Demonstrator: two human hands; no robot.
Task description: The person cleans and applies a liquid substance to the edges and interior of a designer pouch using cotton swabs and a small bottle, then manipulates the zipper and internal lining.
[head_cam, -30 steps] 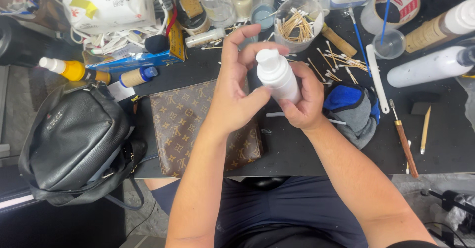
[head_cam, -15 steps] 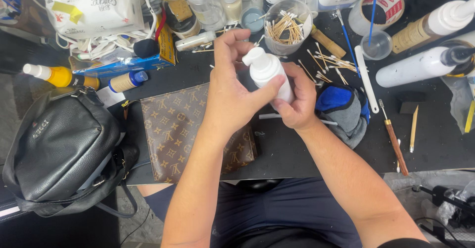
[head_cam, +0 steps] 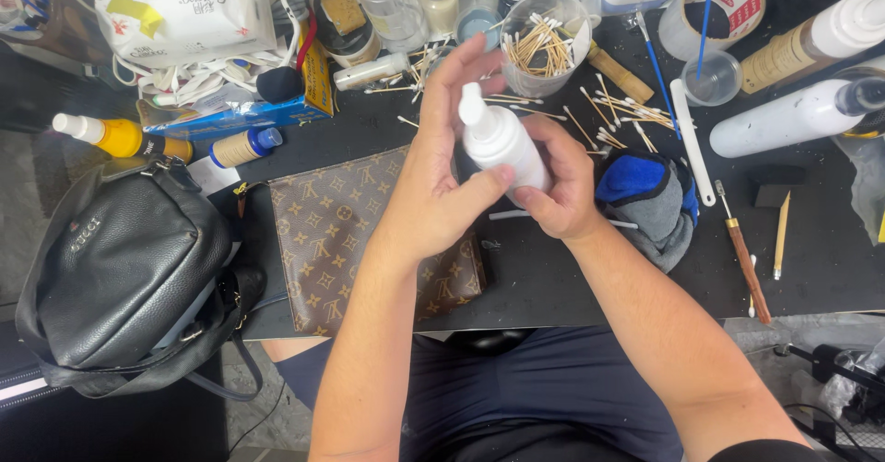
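Bare forearms, no sleeves; dark navy shorts.

Black bag [head_cam: 120,268] — brown pouch [head_cam: 359,241]

Craft workbench — cotton swabs [head_cam: 539,47], brushes [head_cam: 653,56], bottles [head_cam: 784,119]
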